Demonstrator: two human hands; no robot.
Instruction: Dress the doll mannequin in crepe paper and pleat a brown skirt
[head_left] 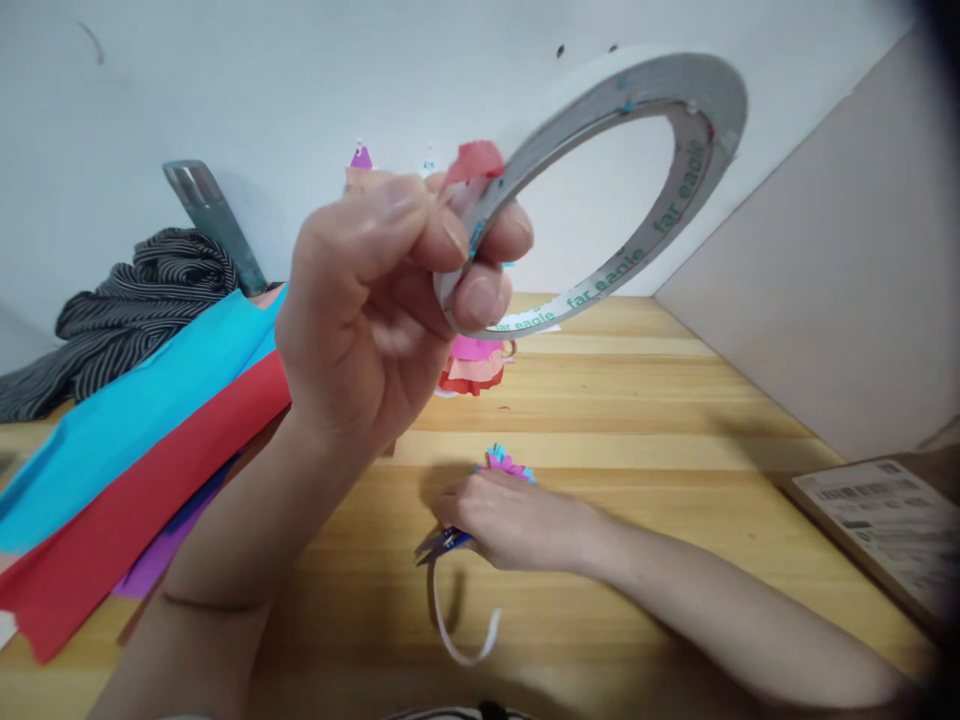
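Raised in front of the wall, my left hand (375,270) is closed on a thin roll of double-sided tape (712,85) marked "far eagle". A small red scrap (480,160) sticks up by its fingertips against the roll's edge. Low over the table, my right hand (517,515) is closed around the blue handle of a pair of scissors (442,543), whose blades point left; most of the handle is hidden under the hand. From the blades a curled white tape strip (469,660) hangs down. Just behind this hand shows a pink and blue paper flower (506,463), partly covered.
Blue crepe paper (150,410), red crepe paper (142,490) and purple paper (169,540) lie on the left. Behind them are a striped cloth (142,290) and a grey bottle (217,215). A layered paper piece (472,370) stands mid-table; a cardboard box (885,530) is right.
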